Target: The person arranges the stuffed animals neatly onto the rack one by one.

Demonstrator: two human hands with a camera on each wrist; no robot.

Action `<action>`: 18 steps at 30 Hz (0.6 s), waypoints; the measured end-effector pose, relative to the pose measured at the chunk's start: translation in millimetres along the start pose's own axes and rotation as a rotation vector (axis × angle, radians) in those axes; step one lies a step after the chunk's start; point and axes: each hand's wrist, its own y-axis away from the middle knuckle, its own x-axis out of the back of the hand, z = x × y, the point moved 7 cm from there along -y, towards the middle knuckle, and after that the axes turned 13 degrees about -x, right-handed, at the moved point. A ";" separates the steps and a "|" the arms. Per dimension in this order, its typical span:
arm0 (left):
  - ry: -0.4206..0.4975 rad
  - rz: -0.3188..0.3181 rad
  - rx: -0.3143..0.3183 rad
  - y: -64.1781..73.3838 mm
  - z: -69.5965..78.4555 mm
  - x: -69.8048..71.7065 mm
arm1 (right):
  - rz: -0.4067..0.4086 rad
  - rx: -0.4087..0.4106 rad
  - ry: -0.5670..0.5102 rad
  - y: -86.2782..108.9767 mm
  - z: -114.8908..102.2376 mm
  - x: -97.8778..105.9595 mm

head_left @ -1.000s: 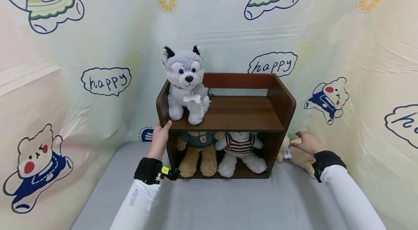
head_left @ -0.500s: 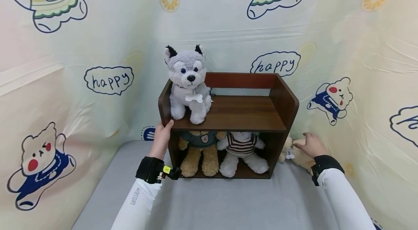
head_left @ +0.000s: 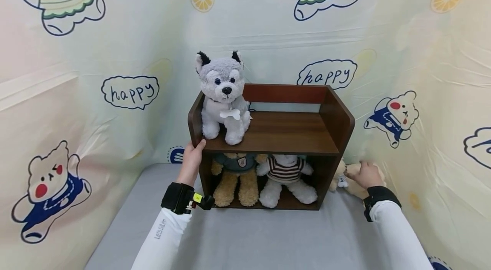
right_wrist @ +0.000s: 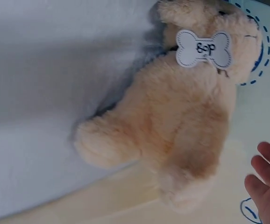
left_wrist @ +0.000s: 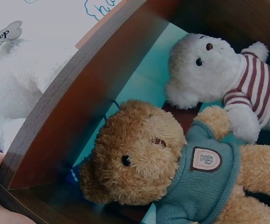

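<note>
My left hand (head_left: 190, 161) grips the left side panel of a brown wooden shelf (head_left: 295, 129), thumb on its front edge. A grey plush husky (head_left: 224, 95) sits on the upper board at the left. In the lower compartment, a brown teddy bear (left_wrist: 135, 154) in a green sweater sits beside a white teddy bear (left_wrist: 205, 70) in a striped shirt. Right of the shelf lies a tan plush dog (right_wrist: 172, 107) with a bone-shaped tag. My right hand (head_left: 368, 175) is over this dog in the head view; in the right wrist view its fingers (right_wrist: 266, 169) are spread beside it.
The shelf stands on a grey cloth surface (head_left: 268, 240). Behind and around it hangs a pale printed curtain (head_left: 261, 27) with cartoon bears, close to the tan dog on the right.
The right hand has come down lower over the tan dog, and the dog's hind end now shows to the right of the hand. The left hand keeps its grip; the head view has shifted slightly.
</note>
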 end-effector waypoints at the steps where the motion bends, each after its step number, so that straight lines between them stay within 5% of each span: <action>1: -0.001 0.000 -0.001 0.1 0.5 0.0 | 0.007 -0.015 0.001 -0.7 2.0 -1.7; 6: -0.002 -0.004 0.003 0.9 1.3 -1.0 | 0.041 -0.098 0.023 -0.3 11.5 -6.5; 18: 0.004 -0.012 -0.016 0.2 4.0 -5.0 | 0.064 -0.130 0.037 6.6 28.6 -9.0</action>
